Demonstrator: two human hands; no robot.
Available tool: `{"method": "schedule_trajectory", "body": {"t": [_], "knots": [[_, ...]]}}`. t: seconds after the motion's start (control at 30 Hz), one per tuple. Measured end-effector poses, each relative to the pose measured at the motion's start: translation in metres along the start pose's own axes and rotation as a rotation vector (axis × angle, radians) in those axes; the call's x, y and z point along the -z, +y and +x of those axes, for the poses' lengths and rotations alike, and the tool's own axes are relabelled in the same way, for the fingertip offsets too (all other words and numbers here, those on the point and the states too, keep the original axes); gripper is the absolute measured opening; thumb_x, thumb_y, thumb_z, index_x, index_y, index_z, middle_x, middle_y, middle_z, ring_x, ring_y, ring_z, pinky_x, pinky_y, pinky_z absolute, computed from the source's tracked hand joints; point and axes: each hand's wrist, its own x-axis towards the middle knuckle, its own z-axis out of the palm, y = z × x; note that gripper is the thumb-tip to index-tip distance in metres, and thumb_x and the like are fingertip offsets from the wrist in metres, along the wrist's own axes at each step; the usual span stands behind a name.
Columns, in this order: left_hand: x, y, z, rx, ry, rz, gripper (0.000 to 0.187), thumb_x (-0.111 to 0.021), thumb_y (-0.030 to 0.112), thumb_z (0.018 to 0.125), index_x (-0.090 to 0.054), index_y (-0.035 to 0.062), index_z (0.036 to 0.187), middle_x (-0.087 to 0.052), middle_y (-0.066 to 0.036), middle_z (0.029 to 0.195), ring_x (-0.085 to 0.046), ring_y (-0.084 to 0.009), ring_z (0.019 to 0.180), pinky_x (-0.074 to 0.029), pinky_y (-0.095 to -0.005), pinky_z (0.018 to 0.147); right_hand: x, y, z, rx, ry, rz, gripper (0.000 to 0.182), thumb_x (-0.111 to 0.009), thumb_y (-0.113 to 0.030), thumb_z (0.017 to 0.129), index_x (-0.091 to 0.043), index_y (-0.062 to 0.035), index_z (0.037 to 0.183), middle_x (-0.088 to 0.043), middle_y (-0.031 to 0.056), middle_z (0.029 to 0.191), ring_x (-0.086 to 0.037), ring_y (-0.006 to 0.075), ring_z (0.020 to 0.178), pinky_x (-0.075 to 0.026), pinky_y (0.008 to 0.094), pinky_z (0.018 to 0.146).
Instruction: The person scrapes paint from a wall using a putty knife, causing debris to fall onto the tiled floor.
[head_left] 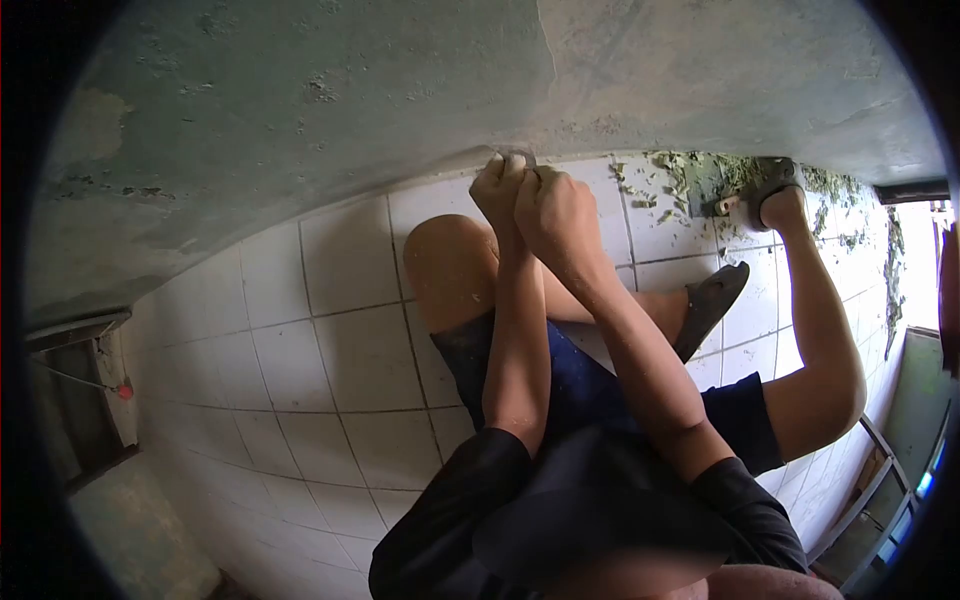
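My left hand and my right hand are side by side, touching, at the foot of the green-grey wall. Their fingers are curled closed around a thin, flat grey piece, of which only a small part shows between the fingertips and the wall. It looks like a blade or scraper, but most of it is hidden. The piece meets the wall just above the white tiled floor.
Green paint flakes litter the floor along the wall at the right, near my sandalled foot. A second sandal is below. A dark opening is at the left; a metal frame stands lower right.
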Motion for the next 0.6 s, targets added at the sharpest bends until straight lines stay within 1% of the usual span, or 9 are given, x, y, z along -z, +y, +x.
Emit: {"method": "schedule_trajectory", "body": {"t": [0.03, 0.1, 0.13, 0.3, 0.37, 0.4, 0.47, 0.53, 0.6], "knots": [[0.004, -0.022, -0.006, 0.016, -0.002, 0.004, 0.031, -0.057, 0.005, 0.085, -0.039, 0.0026, 0.06, -0.039, 0.004, 0.057, -0.033, -0.0089, 0.058, -0.03, -0.0337, 0.049, -0.005, 0.006, 0.0, 0.047, -0.017, -0.034, 0.032, -0.055, -0.022, 0.089, -0.066, 0.002, 0.071, -0.065, 0.0311, 0.07, -0.068, 0.0487, 0.07, -0.056, 0.0539, 0.064], [0.006, -0.082, -0.013, 0.38, -0.101, -0.434, 0.031, -0.057, 0.005, 0.085, -0.038, 0.0027, 0.06, -0.038, 0.004, 0.057, -0.033, -0.0078, 0.058, -0.028, -0.0327, 0.048, -0.003, 0.008, -0.006, 0.093, -0.026, -0.068, 0.032, -0.055, -0.022, 0.089, -0.067, 0.0021, 0.072, -0.065, 0.0312, 0.071, -0.068, 0.0486, 0.071, -0.056, 0.054, 0.064], [0.005, -0.021, -0.011, 0.449, -0.005, -0.348, 0.031, -0.057, 0.004, 0.084, -0.038, 0.0035, 0.06, -0.037, 0.005, 0.058, -0.032, -0.0069, 0.059, -0.027, -0.0318, 0.048, 0.002, 0.003, -0.008, 0.016, -0.047, -0.026, 0.032, -0.054, -0.022, 0.089, -0.067, 0.0021, 0.073, -0.065, 0.0312, 0.071, -0.068, 0.0483, 0.071, -0.056, 0.0538, 0.064], [0.009, 0.005, 0.0, 0.48, -0.044, -0.189, 0.031, -0.056, 0.002, 0.084, -0.037, 0.0043, 0.059, -0.036, 0.005, 0.058, -0.031, -0.0068, 0.059, -0.027, -0.0313, 0.048, 0.006, -0.015, -0.012, -0.121, 0.047, 0.02, 0.033, -0.053, -0.022, 0.09, -0.068, 0.0025, 0.074, -0.066, 0.0311, 0.073, -0.068, 0.0477, 0.071, -0.056, 0.0531, 0.065], [0.008, -0.023, -0.005, 0.464, -0.006, -0.298, 0.032, -0.056, 0.002, 0.084, -0.036, 0.0039, 0.06, -0.035, 0.005, 0.059, -0.031, -0.0065, 0.059, -0.027, -0.0313, 0.048, -0.006, 0.002, -0.002, -0.053, -0.214, -0.105, 0.032, -0.05, -0.02, 0.094, -0.069, 0.0023, 0.083, -0.067, 0.0302, 0.078, -0.067, 0.0487, 0.075, -0.055, 0.0535, 0.071], [0.009, -0.004, -0.002, 0.339, -0.006, -0.163, 0.032, -0.055, 0.002, 0.085, -0.036, 0.0043, 0.06, -0.036, 0.006, 0.059, -0.032, -0.0062, 0.059, -0.028, -0.0309, 0.049, -0.001, -0.007, -0.002, -0.042, -0.207, -0.099, 0.032, -0.05, -0.02, 0.094, -0.069, 0.0023, 0.083, -0.067, 0.0302, 0.078, -0.067, 0.0487, 0.075, -0.055, 0.0535, 0.071], [0.005, 0.006, 0.011, 0.345, -0.002, -0.2, 0.031, -0.055, 0.002, 0.086, -0.036, 0.005, 0.061, -0.036, 0.006, 0.06, -0.033, -0.0062, 0.06, -0.029, -0.0308, 0.049, 0.014, -0.026, -0.011, -0.07, 0.019, 0.074, 0.039, -0.051, -0.026, 0.092, -0.069, 0.0035, 0.072, -0.065, 0.0315, 0.072, -0.069, 0.0487, 0.072, -0.057, 0.053, 0.068], [0.013, 0.016, 0.001, 0.498, -0.075, -0.324, 0.033, -0.056, 0.004, 0.087, -0.037, 0.0057, 0.061, -0.037, 0.007, 0.06, -0.033, -0.0058, 0.06, -0.029, -0.0305, 0.05, -0.003, -0.006, -0.012, -0.071, -0.03, 0.038, 0.039, -0.051, -0.026, 0.092, -0.069, 0.0033, 0.072, -0.066, 0.0312, 0.072, -0.069, 0.0488, 0.071, -0.057, 0.0532, 0.067], [0.008, 0.007, -0.007, 0.464, -0.042, -0.368, 0.033, -0.056, 0.004, 0.088, -0.038, 0.0057, 0.061, -0.037, 0.006, 0.059, -0.034, -0.0058, 0.059, -0.029, -0.0305, 0.049, -0.005, -0.004, -0.01, -0.03, -0.043, 0.023, 0.039, -0.051, -0.026, 0.092, -0.068, 0.0031, 0.072, -0.066, 0.0309, 0.072, -0.068, 0.0488, 0.07, -0.057, 0.0533, 0.066]]}}
